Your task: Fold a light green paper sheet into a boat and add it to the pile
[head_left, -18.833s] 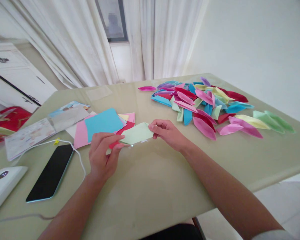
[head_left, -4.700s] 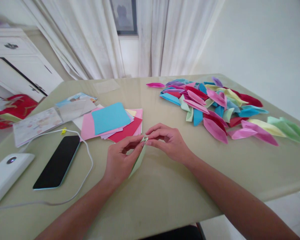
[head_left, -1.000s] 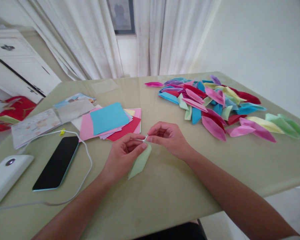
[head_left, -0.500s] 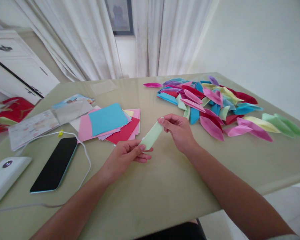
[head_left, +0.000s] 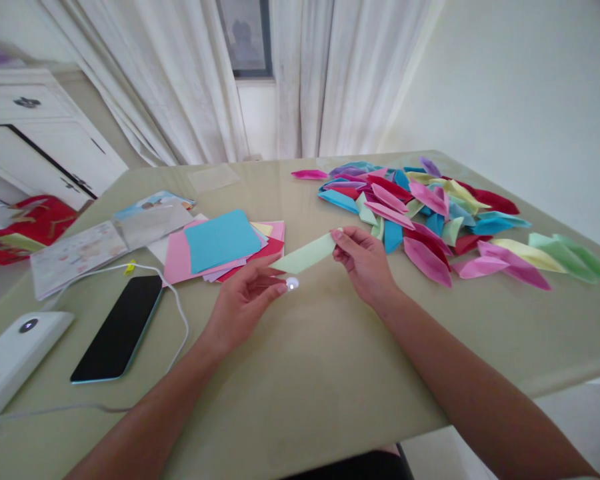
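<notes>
Lifted since a moment ago, the pale green folded paper (head_left: pixel 304 254) now hangs over the table (head_left: pixel 305 373) middle, pinched at its far end by the right hand (head_left: pixel 364 265); the left hand (head_left: pixel 243 300) loosely cups its near tip.

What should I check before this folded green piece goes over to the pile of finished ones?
1. Right hand pinches the far end of the green folded paper: ok.
2. Left hand is off the paper: cannot tell; its fingertips sit right under the near tip.
3. Paper is off the table, not dragging: ok, it looks lifted.
4. Folds are closed and flat: cannot tell from this angle.
5. Path to the pile of folded pieces has nothing in the way: ok.
6. Stack of flat sheets and phone lie away from that path: ok.
</notes>
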